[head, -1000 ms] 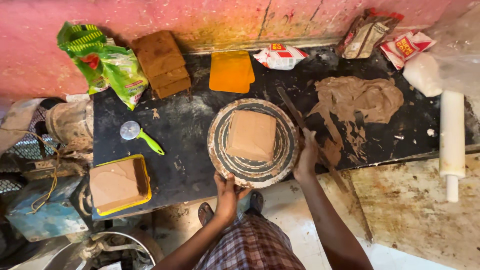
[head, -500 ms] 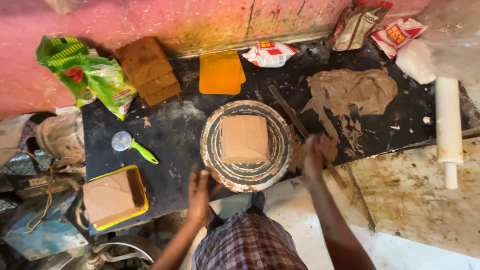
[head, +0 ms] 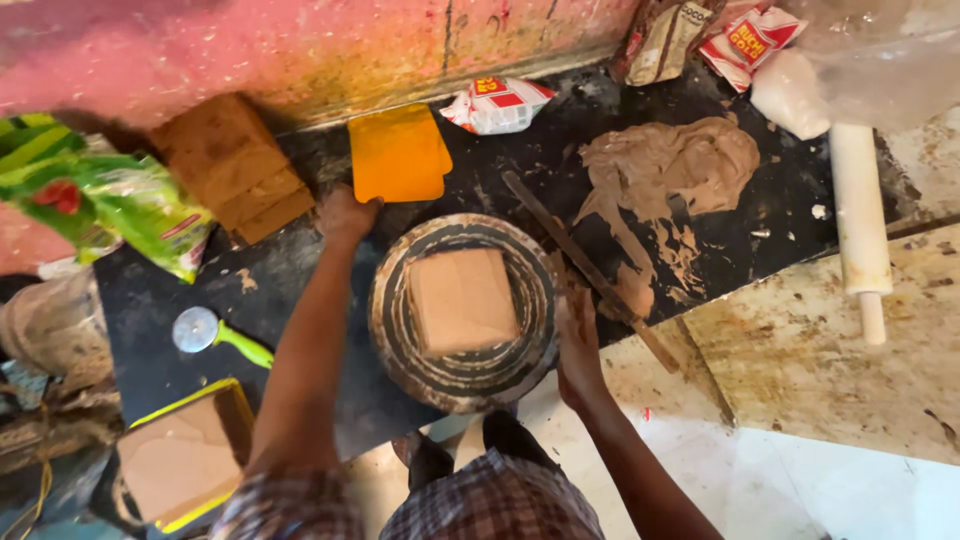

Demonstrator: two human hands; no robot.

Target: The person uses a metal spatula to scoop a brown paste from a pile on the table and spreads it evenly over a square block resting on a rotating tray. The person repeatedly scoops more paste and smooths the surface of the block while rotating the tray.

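The left hand (head: pixel 345 215) reaches across the dark tabletop (head: pixel 290 290), its fingers loosely curled and touching the lower left corner of the flat orange scraper (head: pixel 398 153), which lies near the pink wall; no grip is closed on it. The right hand (head: pixel 578 335) rests open against the right rim of the round turntable (head: pixel 392 335), clamped on nothing. A square brown slab (head: pixel 460 300) sits centred on that turntable. Judgement: the scraper appears thin, light and stiff with some flex, likely slick where smeared; an edge or corner pinch suits it. The slab looks soft and easily marked, and is best lifted from beneath. A heap of brown paste (head: pixel 670 165) lies just right of a long stick (head: pixel 575 260).
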